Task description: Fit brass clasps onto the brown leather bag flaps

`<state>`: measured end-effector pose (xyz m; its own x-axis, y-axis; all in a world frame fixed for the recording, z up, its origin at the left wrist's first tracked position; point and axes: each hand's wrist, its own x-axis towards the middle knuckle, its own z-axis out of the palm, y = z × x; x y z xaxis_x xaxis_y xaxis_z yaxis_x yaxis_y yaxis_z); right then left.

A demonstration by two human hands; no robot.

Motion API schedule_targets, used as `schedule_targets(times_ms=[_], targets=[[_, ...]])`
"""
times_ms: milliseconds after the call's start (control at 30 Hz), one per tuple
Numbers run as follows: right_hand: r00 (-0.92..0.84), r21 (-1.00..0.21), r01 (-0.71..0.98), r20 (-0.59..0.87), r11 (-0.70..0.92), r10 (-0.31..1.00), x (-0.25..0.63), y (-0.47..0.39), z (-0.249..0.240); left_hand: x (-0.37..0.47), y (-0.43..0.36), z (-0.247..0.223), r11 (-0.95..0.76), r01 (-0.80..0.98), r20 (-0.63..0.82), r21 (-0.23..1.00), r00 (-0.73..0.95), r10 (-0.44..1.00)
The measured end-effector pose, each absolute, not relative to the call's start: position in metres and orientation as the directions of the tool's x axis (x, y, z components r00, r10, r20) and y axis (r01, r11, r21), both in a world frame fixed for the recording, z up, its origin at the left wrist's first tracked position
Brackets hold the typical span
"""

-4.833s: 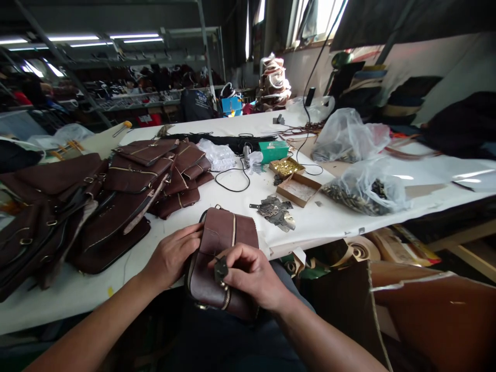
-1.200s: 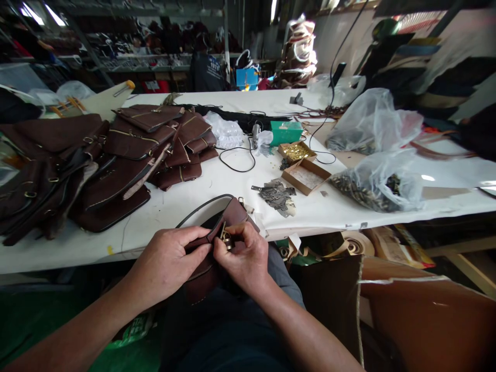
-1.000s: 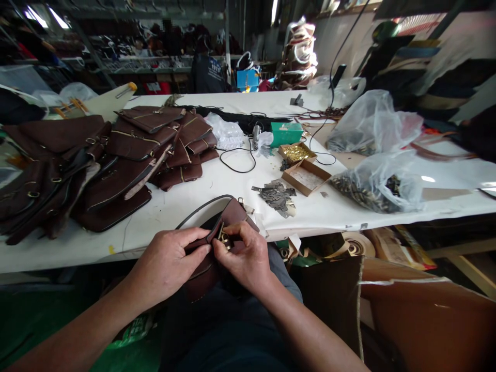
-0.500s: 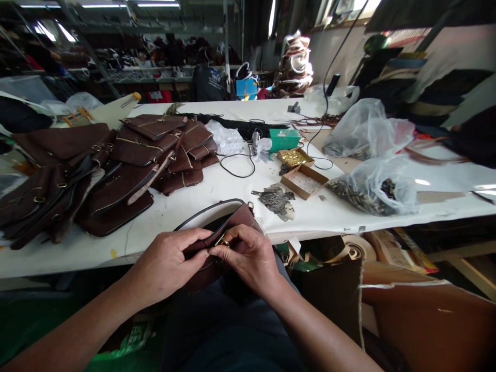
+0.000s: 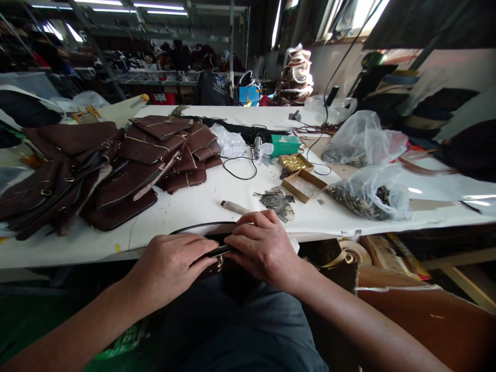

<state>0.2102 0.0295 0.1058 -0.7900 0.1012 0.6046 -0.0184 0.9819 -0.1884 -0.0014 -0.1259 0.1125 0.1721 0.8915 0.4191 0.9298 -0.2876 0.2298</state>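
A dark brown leather handbag lies over my lap at the table's front edge, its black-edged rim (image 5: 220, 250) facing up. My left hand (image 5: 172, 268) pinches this rim from the left, thumb below and fingers on top. From the right, my right hand (image 5: 263, 250) closes on the same rim, fingers over it and thumb underneath. A small brass-coloured metal fitting (image 5: 220, 263) hangs just below the rim between my hands. Most of the bag is hidden by them. Behind my right hand shows a pale, stick-like handle (image 5: 234, 207); whether the hand touches it I cannot tell.
Brown leather bags (image 5: 151, 155) are heaped at left on the white table (image 5: 197, 209). Loose metal plates (image 5: 277, 201), a carton of gold-coloured pieces (image 5: 295, 163), another carton (image 5: 304, 185), a green box (image 5: 285, 145) and plastic bags (image 5: 372, 194) lie right. A cardboard box (image 5: 418, 320) stands lower right.
My right hand has gone from pinching the metal fitting to lying over the rim, and the fitting now hangs free. The bag is tilted differently. The pale handle has come into view.
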Motion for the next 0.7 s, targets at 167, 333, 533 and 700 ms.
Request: schedule_targets(times_ms=[167, 333, 533, 700], targets=[[-0.768, -0.247, -0.034, 0.627, 0.968, 0.133, 0.207, 0.015, 0.103, 0.0, -0.131, 0.114, -0.302, 0.937, 0.465, 0.175, 0.191, 0.864], [-0.754, -0.345, -0.086, 0.636, 0.935, 0.165, 0.205, 0.014, 0.1, 0.002, -0.132, 0.115, -0.308, 0.934, 0.471, 0.181, 0.192, 0.861], [-0.773, -0.348, -0.098, 0.617, 0.932, 0.15, 0.204, 0.017, 0.095, 0.003, -0.132, 0.113, -0.303, 0.929, 0.46, 0.211, 0.179, 0.87], [-0.751, -0.281, -0.056, 0.645, 0.958, 0.146, 0.207, 0.016, 0.092, 0.001, -0.131, 0.107, -0.216, 0.961, 0.514, 0.175, 0.098, 0.852]])
